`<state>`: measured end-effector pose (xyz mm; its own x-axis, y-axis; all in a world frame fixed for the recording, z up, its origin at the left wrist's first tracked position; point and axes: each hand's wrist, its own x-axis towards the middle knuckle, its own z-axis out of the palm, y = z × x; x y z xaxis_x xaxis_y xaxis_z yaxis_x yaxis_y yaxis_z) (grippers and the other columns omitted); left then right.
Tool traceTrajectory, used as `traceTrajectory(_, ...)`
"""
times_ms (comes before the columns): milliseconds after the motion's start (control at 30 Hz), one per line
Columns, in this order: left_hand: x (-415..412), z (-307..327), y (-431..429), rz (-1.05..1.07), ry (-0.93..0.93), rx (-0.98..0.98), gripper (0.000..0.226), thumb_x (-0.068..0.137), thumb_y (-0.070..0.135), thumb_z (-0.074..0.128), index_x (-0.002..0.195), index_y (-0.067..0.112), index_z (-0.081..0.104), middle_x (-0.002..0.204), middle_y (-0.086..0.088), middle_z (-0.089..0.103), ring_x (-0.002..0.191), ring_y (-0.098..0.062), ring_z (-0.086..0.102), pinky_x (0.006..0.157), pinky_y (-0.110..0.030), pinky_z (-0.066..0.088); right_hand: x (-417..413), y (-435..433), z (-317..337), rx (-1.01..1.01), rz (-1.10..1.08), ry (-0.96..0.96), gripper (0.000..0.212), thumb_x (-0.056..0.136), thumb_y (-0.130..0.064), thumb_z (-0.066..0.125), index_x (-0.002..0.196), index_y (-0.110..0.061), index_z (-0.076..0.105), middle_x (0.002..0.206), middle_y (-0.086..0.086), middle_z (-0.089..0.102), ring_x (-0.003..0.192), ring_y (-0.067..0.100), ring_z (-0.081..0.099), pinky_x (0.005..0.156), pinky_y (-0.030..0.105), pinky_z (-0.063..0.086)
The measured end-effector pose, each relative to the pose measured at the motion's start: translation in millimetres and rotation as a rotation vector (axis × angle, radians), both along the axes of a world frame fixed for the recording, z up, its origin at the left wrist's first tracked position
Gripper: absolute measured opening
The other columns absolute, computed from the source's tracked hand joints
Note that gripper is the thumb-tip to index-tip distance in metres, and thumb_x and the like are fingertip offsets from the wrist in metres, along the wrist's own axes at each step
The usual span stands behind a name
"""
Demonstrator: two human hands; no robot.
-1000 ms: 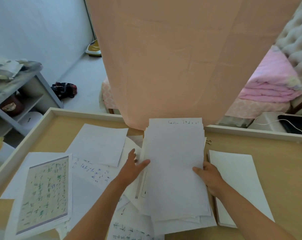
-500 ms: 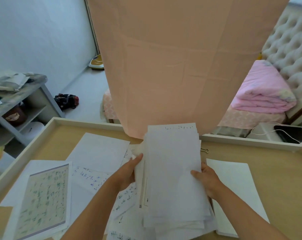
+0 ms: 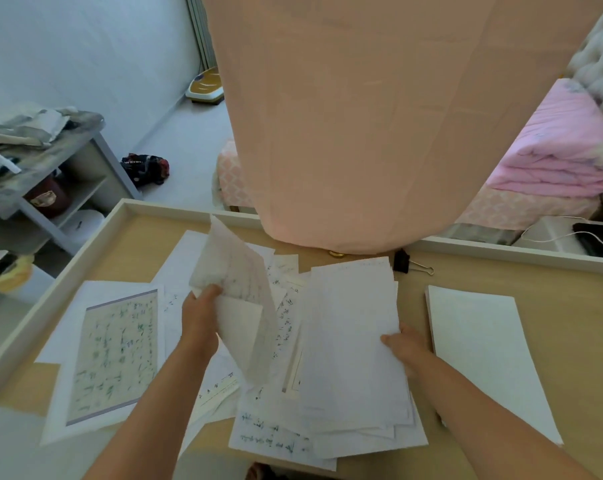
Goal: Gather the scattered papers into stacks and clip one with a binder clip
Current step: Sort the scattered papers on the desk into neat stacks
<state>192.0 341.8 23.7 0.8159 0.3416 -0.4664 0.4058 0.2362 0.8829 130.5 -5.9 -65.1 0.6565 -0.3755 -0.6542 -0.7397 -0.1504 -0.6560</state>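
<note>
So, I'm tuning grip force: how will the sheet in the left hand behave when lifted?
Probably floppy: the lifted sheet curls and folds over above the left hand. Likely very light, since the hand holds it up by one edge. Writing shows through it, so it is probably thin and easily creased.

Pale wall (image 3: 85,46), grey shelf unit (image 3: 68,174), peach curtain (image 3: 362,116), tufted headboard (image 3: 601,64)

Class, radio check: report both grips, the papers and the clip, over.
Left grip holds raised handwritten white sheets. Right grip pinches central white paper pile. Black metal binder clip lies apart beyond pile, unobstructed.
</note>
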Motion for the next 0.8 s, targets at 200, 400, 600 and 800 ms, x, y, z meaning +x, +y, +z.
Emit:
traceTrajectory(200,-13.1,16.4,-67.3,-0.524,-0.161,0.341,0.033,0.091,0.013,0.053,0.121,0.027,0.056,0.102,0.004,0.065,0.088,-0.015,0.063,0.068,-0.03,0.049,0.3,32.8,0.6,0.058,0.038,0.017,0.037,0.089,-0.001,0.059,0.126,-0.006,0.056,0.106,0.009,0.065,0.087,0.024,0.064,0.065,0.029,0.054)
traceTrajectory(400,-55.7,-73.7,-126.6,-1.388,0.124,0.718,0.089,0.083,0.072,0.053,0.154,0.031,0.019,0.163,0.005,0.007,0.15,-0.021,0.004,0.119,-0.049,0.014,-16.9,43.8,4.8,0.148,-0.014,0.022,0.026,0.086,0.0,0.054,0.105,-0.014,0.065,0.1,0.01,0.071,0.093,0.031,0.068,0.088,0.049,0.057)
traceTrajectory(600,-71.2,-105.2,-116.0,-1.502,0.159,0.658,0.068,0.102,0.045,0.041,0.157,0.023,0.009,0.164,0.002,-0.009,0.151,-0.019,-0.009,0.122,-0.038,0.001,-32.9,44.6,-4.1,0.327,-0.132,0.084,0.024,0.098,-0.033,0.055,0.115,-0.017,0.061,0.111,0.008,0.069,0.103,0.027,0.066,0.092,0.041,0.054)
traceTrajectory(800,-70.7,-101.8,-131.3,-1.284,0.202,0.199,0.066,0.1,0.02,0.05,0.156,0.029,0.016,0.162,0.002,0.02,0.149,-0.014,0.019,0.114,-0.028,0.022,-37.3,59.0,-18.6,0.069,0.025,-0.004,0.033,0.084,-0.009,0.071,0.116,-0.017,0.066,0.102,0.0,0.071,0.095,0.02,0.068,0.085,0.035,0.057)
